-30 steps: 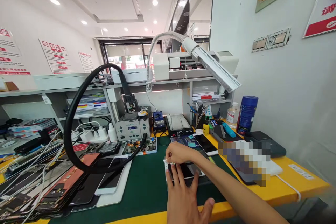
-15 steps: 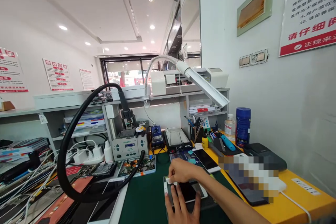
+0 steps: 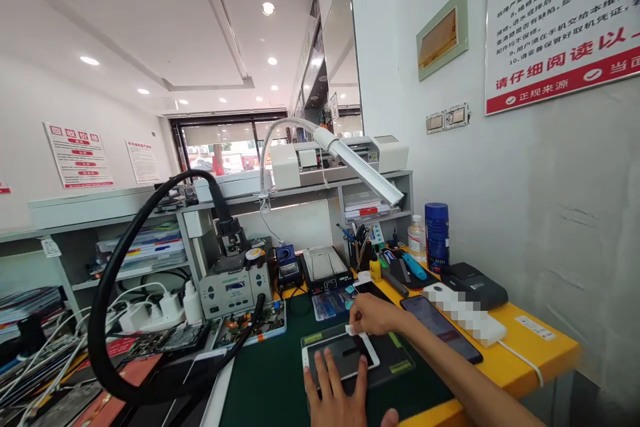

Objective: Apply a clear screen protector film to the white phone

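Observation:
A white-framed phone [image 3: 371, 351] with a dark screen lies face up on a grey work pad [image 3: 397, 359] over the green mat [image 3: 265, 373]. My left hand [image 3: 337, 393] rests on its near edge, fingers spread and flat. Over the far right edge of the phone is my right hand [image 3: 379, 313], its fingertips pinched around a small white cloth [image 3: 351, 329]. The cloth is mostly hidden by the fingers, and its exact material cannot be made out.
A black hose [image 3: 95, 320] loops up on the left beside a hot-air station [image 3: 235, 290]. Opened circuit boards [image 3: 250, 327] lie near it. To the right are a dark phone [image 3: 443, 327], a white power strip [image 3: 470, 317] and a blue can [image 3: 437, 237]. A lamp [image 3: 365, 170] hangs above.
My right hand has moved with the white cloth from the phone's far left corner to its far right side. My left hand stays spread on the phone. The view has swung right.

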### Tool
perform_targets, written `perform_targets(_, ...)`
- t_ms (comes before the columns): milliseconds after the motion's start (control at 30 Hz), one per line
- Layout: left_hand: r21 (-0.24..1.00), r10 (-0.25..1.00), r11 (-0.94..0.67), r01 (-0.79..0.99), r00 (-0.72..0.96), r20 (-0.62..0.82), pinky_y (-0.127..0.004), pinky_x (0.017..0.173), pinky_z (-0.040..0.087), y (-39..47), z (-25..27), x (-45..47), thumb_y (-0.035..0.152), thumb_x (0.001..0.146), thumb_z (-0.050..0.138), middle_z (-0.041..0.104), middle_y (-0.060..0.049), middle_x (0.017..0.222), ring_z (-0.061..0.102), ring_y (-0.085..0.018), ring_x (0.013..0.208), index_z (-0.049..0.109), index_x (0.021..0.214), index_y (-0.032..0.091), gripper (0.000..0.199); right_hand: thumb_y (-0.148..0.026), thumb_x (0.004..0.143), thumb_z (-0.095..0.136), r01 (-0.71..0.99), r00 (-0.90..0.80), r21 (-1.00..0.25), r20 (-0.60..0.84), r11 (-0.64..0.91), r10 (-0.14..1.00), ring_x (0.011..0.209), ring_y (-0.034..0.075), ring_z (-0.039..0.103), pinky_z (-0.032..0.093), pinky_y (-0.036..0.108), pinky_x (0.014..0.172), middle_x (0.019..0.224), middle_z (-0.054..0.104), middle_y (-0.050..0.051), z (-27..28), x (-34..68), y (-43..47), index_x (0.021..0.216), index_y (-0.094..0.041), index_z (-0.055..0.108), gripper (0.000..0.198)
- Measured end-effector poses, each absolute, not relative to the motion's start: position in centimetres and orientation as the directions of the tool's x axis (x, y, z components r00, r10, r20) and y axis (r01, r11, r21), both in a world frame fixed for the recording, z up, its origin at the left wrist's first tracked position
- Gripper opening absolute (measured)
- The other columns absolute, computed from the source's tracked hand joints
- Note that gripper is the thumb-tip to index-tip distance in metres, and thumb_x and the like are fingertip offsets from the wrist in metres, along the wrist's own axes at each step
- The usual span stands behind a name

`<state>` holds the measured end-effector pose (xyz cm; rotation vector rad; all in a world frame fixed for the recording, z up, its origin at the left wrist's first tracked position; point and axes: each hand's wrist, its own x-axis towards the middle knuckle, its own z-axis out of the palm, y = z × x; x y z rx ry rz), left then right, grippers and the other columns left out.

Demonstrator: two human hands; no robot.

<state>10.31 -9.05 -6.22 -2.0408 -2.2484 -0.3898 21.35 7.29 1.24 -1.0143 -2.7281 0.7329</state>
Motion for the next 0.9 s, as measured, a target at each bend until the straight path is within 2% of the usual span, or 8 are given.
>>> perform_targets(133,0.205,0.994,0.028,0.978,-0.049,0.098,-0.079,0.109,0.011,-10.2,-4.7,9.8,0.086,0.082,0.031,0.032,-0.011,0.160,0.012,-0.053,0.145,0.033,0.149,0.043,0.080,-0.026,0.091,0.068,0.602,-0.758,-0.478,-0.090,0.639,0.646,0.065,0.015,0.066,0.053,0.025,0.061,0.071,0.070,0.003,1.1,22.1,7.7,0.086,-0.012,0.075,0.017)
perform_targets(233,0.209,0.992,0.008,0.978,-0.034,0.120,-0.078,0.110,0.010,-10.6,-4.6,9.6,0.087,0.083,0.026,0.029,-0.012,0.162,0.009,-0.053,0.146,0.031,0.151,0.041,0.082,-0.033,0.096,0.065,0.627,-0.751,-0.463,-0.146,0.627,0.644,0.068,0.013,0.066,0.057,0.029,0.066,0.081,0.069,0.000,0.7,22.5,8.0,0.092,-0.013,0.068,0.020)
perform_targets(367,0.180,0.986,0.005,0.984,-0.035,0.166,-0.076,0.111,0.011,-10.6,-5.1,9.6,0.085,0.084,0.025,0.032,-0.014,0.161,0.013,-0.053,0.146,0.033,0.151,0.041,0.080,-0.035,0.098,0.062,0.643,-0.744,-0.450,-0.174,0.620,0.645,0.074,0.015,0.067,0.058,0.031,0.068,0.092,0.069,0.002,0.7,23.0,8.0,0.101,-0.013,0.066,0.022)
perform_targets(600,0.145,0.976,-0.015,0.989,-0.017,0.218,-0.076,0.110,0.011,-10.4,-5.9,9.5,0.083,0.085,0.029,0.038,-0.016,0.158,0.018,-0.054,0.146,0.036,0.152,0.036,0.082,-0.034,0.094,0.067,0.613,-0.745,-0.442,-0.045,0.655,0.666,0.086,0.019,0.068,0.056,0.035,0.079,0.094,0.072,0.003,0.8,23.6,6.8,0.094,-0.013,0.070,0.021)
perform_targets(767,0.140,0.978,-0.027,0.990,-0.003,0.207,-0.075,0.112,0.006,-10.7,-5.7,9.4,0.083,0.086,0.031,0.036,-0.015,0.160,0.017,-0.053,0.146,0.036,0.152,0.036,0.081,-0.025,0.087,0.067,0.588,-0.735,-0.466,0.034,0.662,0.677,0.081,0.020,0.068,0.046,0.024,0.066,0.087,0.077,0.008,0.4,24.5,5.1,0.090,-0.011,0.079,0.018)
perform_targets(900,0.150,0.974,-0.034,0.988,-0.001,0.228,-0.073,0.113,0.006,-10.8,-5.7,9.5,0.082,0.088,0.028,0.035,-0.016,0.160,0.016,-0.052,0.147,0.037,0.152,0.037,0.079,-0.027,0.092,0.059,0.573,-0.741,-0.466,0.058,0.674,0.669,0.075,0.018,0.065,0.040,0.024,0.061,0.089,0.076,0.007,0.2,25.5,3.2,0.088,-0.014,0.080,0.025)
